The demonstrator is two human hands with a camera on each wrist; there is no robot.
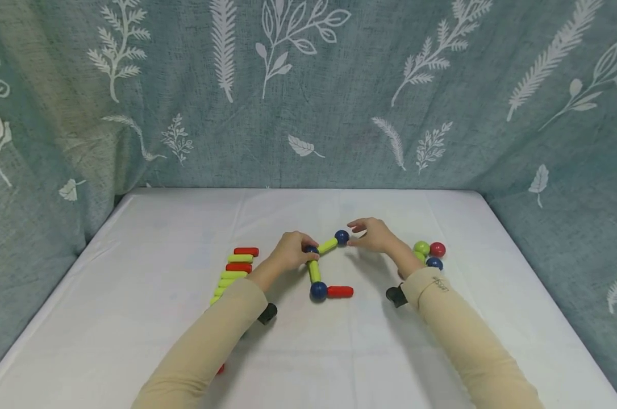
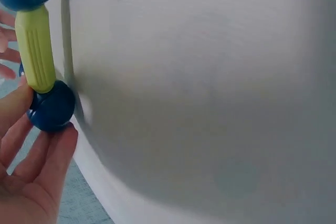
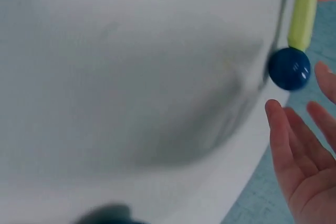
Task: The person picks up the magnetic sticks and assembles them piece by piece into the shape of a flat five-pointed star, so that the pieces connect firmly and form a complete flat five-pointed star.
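Observation:
My left hand pinches a dark blue ball between thumb and fingers, at the corner of a chain of toy rods and balls. From that ball a yellow-green rod runs toward me to a second blue ball, where a red rod points right. Another yellow-green rod leads from the held ball to a third blue ball. Just beside this end ball is my right hand, fingers spread and apart from it in the right wrist view. Nothing is in its grasp.
Left of the chain lies a row of several red and yellow-green rods, partly behind my left forearm. A cluster of loose green, red and blue balls sits beside my right wrist. A patterned curtain hangs behind the white table.

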